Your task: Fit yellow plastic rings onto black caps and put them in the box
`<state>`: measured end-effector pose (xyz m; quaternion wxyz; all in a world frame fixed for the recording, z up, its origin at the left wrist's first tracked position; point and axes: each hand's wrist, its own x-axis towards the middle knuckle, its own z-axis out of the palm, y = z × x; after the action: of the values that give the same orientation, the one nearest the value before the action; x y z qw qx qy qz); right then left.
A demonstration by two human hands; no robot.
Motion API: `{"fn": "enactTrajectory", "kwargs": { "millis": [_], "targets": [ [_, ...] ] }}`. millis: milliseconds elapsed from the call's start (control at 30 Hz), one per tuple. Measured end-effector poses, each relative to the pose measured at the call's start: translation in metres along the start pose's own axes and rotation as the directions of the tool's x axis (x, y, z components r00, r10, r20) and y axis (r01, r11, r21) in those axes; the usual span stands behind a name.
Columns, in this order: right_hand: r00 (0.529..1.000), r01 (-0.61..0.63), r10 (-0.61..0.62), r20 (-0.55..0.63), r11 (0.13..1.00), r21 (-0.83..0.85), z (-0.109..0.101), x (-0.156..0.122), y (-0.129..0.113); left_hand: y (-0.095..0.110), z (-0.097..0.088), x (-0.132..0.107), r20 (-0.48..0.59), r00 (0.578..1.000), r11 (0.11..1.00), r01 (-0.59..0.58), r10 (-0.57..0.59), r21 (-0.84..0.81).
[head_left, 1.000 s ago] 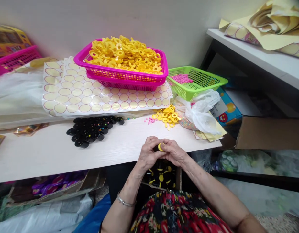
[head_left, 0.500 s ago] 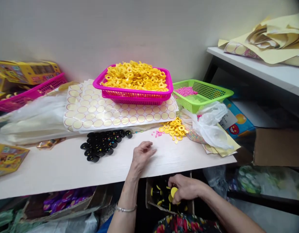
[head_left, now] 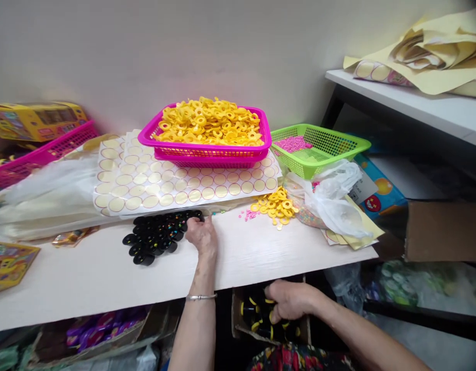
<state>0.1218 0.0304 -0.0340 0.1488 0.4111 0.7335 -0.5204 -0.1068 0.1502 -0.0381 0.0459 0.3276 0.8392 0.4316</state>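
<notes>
On the white table, my left hand (head_left: 202, 234) is closed at the right end of a cluster of small black cups (head_left: 156, 237). Its fingertips grip the outermost black cup, mostly hidden behind them. Colourful beads show in several of the cups. Below the table edge, my right hand (head_left: 292, 301) is inside a cardboard box (head_left: 238, 309) of black pieces with yellow rims (head_left: 257, 324). Its thumb and fingers are apart, with nothing plainly held between them.
Pink baskets (head_left: 207, 153) of yellow rings stand on sticker sheets (head_left: 122, 190) at the back. Right of them are a green basket (head_left: 319, 154) with pink beads, loose yellow rings (head_left: 276, 203) and a plastic bag (head_left: 334, 206). A box of purple pieces (head_left: 102, 327) sits below left.
My left hand has moved left and forward to the black cups and closed on one. My right hand stays at the box; the yellow-topped piece seen in its fingers no longer shows there.
</notes>
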Motion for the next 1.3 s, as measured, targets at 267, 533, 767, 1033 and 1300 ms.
{"fn": "enactTrajectory", "kwargs": {
  "millis": [267,533,767,1033,1300],
  "targets": [
    [0.746,0.059,-0.129,-0.653,0.99,-0.129,-0.076,0.03,-0.019,-0.006,0.004,0.004,-0.036,0.998,0.999,-0.05,0.051,0.005],
    [0.677,-0.269,-0.085,-0.731,0.896,-0.353,-0.11,0.075,-0.021,-0.002,-0.002,0.002,-0.027,0.995,0.994,-0.097,0.098,0.053],
    [0.72,-0.246,-0.162,-0.674,0.85,-0.467,-0.083,0.055,-0.014,-0.019,-0.014,-0.035,0.25,0.948,0.972,-0.16,0.2,-0.169],
    [0.733,-0.257,-0.162,-0.66,0.833,-0.49,-0.072,0.036,-0.011,-0.028,-0.016,-0.088,0.494,0.789,0.913,-0.199,0.365,-0.356],
    [0.746,-0.179,-0.002,-0.666,0.962,-0.204,-0.084,0.043,-0.009,-0.027,-0.017,-0.087,0.5,0.684,0.838,-0.335,0.531,-0.432]
  ]
}}
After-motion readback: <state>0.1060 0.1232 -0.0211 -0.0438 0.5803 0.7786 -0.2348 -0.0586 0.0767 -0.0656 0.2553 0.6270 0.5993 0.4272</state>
